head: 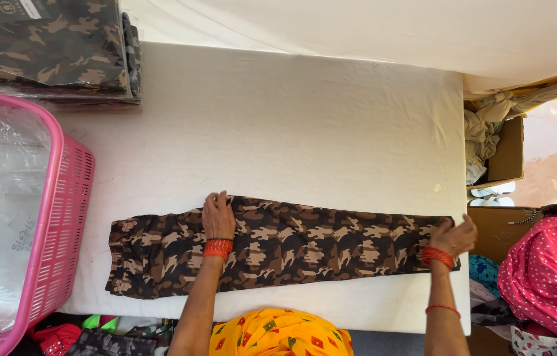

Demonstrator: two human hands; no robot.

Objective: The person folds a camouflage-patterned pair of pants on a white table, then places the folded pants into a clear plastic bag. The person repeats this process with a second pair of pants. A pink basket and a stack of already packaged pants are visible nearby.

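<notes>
Left hand [218, 214] lies flat, fingers spread, pressing the long brown camouflage-print cotton trousers [331, 244] against the white padded table [291, 125]. Right hand [455, 236] pinches the garment's end at the table's edge. The garment stretches between both hands, its gathered cuff beyond the left hand. Advisable: keep the palm firm and the edges aligned. Fabric soft, slightly creased. A pink perforated plastic basket [67, 217] stands further left.
</notes>
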